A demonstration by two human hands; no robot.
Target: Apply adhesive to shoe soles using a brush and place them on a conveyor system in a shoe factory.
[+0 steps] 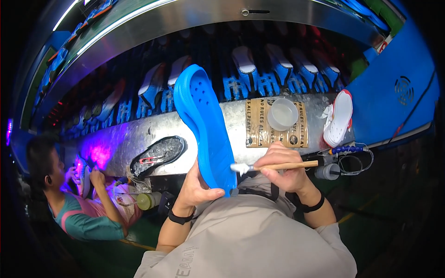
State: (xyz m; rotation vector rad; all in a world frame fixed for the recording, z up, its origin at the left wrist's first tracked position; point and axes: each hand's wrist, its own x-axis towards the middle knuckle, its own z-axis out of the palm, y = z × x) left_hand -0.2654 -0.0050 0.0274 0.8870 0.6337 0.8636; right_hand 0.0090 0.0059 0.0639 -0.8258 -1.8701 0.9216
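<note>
A blue shoe sole (pixel 208 125) with a raised rim and a cluster of small round recesses at its far end is held up in front of my body. My left hand (pixel 197 187) grips its near end, thumb on the side. In my right hand (pixel 285 169) is a brush (pixel 278 166) with a wooden handle, held nearly level. Its white bristles (pixel 240 168) reach the inner edge of the sole near its lower end; I cannot tell whether they touch. A translucent cup (pixel 282 114) of pale liquid stands beyond my right hand on brown printed cardboard (pixel 257 139).
A metal ledge (pixel 125 136) carries a dark sole (pixel 157 156) at left and a white-and-red shoe (pixel 340 118) at right. Behind, shoes on blue holders (pixel 243 85) line a machine. A co-worker (pixel 83 199) handles a shoe at far left. Cables and a small container (pixel 327 171) hang at right.
</note>
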